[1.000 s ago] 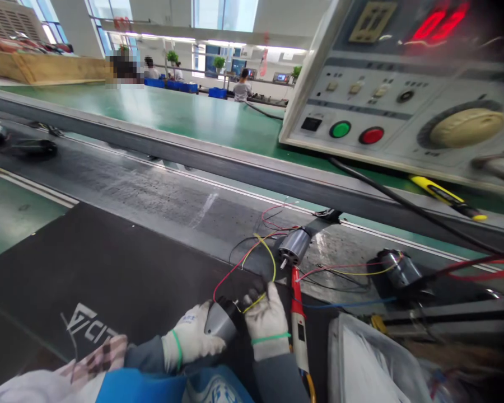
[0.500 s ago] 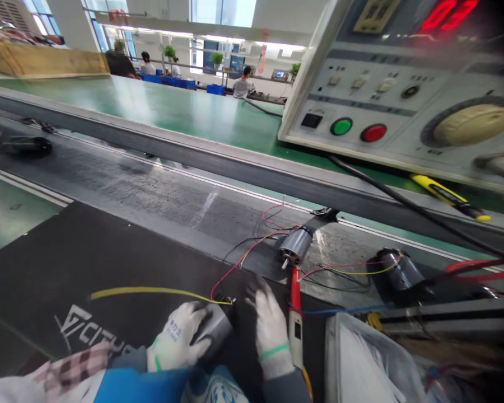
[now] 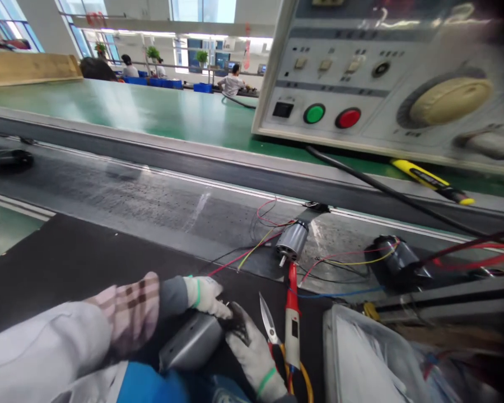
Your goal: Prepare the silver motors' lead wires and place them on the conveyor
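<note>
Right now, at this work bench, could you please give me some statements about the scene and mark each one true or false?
The grey motor casing lies between the left hand and the right hand: true.
The green button on the test panel sits to the right of the red button: false, it sits to the left of the red button.
A pair of open scissors lies just beside the right hand: true.
The left hand holds the yellow-handled tool: false, that yellow-handled tool lies beyond the metal rail, under the test panel.
</note>
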A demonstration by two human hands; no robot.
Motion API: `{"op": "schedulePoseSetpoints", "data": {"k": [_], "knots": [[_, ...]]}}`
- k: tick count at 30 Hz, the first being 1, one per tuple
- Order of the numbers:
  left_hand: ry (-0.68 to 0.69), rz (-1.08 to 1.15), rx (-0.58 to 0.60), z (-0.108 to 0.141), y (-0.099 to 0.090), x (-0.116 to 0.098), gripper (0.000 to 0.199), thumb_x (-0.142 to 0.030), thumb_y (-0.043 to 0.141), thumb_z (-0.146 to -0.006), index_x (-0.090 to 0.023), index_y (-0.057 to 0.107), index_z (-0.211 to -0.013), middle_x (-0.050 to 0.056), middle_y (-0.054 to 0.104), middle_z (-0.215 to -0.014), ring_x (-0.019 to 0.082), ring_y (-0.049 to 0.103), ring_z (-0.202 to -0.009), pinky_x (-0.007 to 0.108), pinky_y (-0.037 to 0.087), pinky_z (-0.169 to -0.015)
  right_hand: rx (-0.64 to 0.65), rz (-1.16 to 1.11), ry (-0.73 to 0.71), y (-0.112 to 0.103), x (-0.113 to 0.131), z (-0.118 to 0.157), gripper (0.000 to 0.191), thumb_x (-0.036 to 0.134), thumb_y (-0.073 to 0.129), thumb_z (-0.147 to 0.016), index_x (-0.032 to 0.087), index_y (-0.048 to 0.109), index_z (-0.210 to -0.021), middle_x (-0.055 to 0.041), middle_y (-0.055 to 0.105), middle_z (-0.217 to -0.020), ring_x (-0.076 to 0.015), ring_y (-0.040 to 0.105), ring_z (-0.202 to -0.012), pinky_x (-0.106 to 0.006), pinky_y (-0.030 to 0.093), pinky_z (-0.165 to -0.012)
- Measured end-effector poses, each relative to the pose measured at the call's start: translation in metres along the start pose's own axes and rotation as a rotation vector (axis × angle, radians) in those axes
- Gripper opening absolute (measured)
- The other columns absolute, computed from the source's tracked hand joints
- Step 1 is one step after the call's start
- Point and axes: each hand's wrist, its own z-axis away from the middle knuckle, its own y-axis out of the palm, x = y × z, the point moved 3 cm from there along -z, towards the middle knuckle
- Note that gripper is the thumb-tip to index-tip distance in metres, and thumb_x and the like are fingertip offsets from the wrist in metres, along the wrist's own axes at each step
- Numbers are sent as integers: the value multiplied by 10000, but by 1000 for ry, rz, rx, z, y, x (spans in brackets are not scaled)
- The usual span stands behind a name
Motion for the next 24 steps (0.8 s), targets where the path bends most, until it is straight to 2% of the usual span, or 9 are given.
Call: {"op": "schedulePoseSetpoints", "data": {"k": [4, 7, 9, 12, 15, 19, 22, 24], "knots": [[-124, 90, -36, 32, -7, 41, 237, -379, 675, -552, -186, 551, -493, -16, 496, -423, 158, 524, -485, 249, 390, -487, 27, 41, 15, -2, -9, -3, 558, 293, 613, -709, 203, 432, -1230, -96, 520, -1233, -232, 486, -1128, -402, 382, -971], [-190, 156, -61, 50, -11, 52, 169, -324, 597, -623, -168, 579, -563, -23, 495, -430, 125, 467, -396, 226, 340, -397, 50, 222, -41, 3, 3, -14, 545, 264, 591, -711, 242, 437, -1233, -76, 536, -1178, -230, 494, -1097, -396, 382, -949], [-194, 164, -87, 54, -15, 47, 139, -295, 555, -643, -162, 597, -637, -18, 532, -487, 119, 473, -408, 211, 329, -383, 87, 393, -86, 9, 18, -25, 590, 263, 595, -694, 266, 413, -1254, -64, 549, -1110, -235, 505, -1051, -393, 387, -915], [-104, -36, -146, 52, -21, 28, 162, -284, 498, -676, -157, 599, -672, 4, 563, -544, 133, 508, -468, 216, 361, -428, 176, 643, -123, 19, 38, -44, 667, 284, 604, -664, 255, 371, -1289, -68, 563, -1006, -252, 521, -963, -385, 402, -840], [-7, -240, -208, 52, -21, 14, 175, -268, 475, -694, -164, 608, -737, 49, 607, -668, 189, 570, -619, 265, 422, -573, 252, 804, -164, 28, 46, -57, 522, 314, 543, -712, 240, 465, -1223, -78, 566, -969, -240, 534, -890, -366, 409, -798], [125, -328, -298, 60, -10, 15, 272, -337, 439, -754, -183, 601, -909, 96, 626, -815, 248, 587, -774, 335, 427, -740, 203, 845, -231, 35, 45, -59, 384, 287, 483, -761, 224, 534, -1136, -80, 568, -1023, -219, 523, -920, -339, 395, -832], [183, -264, -347, 70, -2, 20, 314, -413, 425, -769, -208, 597, -932, 87, 635, -818, 236, 585, -789, 327, 419, -773, 180, 847, -260, 41, 50, -46, 370, 266, 478, -775, 235, 524, -1141, -48, 596, -982, -191, 530, -902, -308, 399, -826], [171, -302, -337, 72, 2, 23, 339, -432, 371, -792, -213, 604, -904, 86, 639, -806, 234, 589, -768, 339, 422, -759, 165, 817, -271, 36, 56, -33, 373, 289, 466, -799, 257, 497, -1169, -25, 604, -1011, -168, 537, -921, -275, 403, -825]]}}
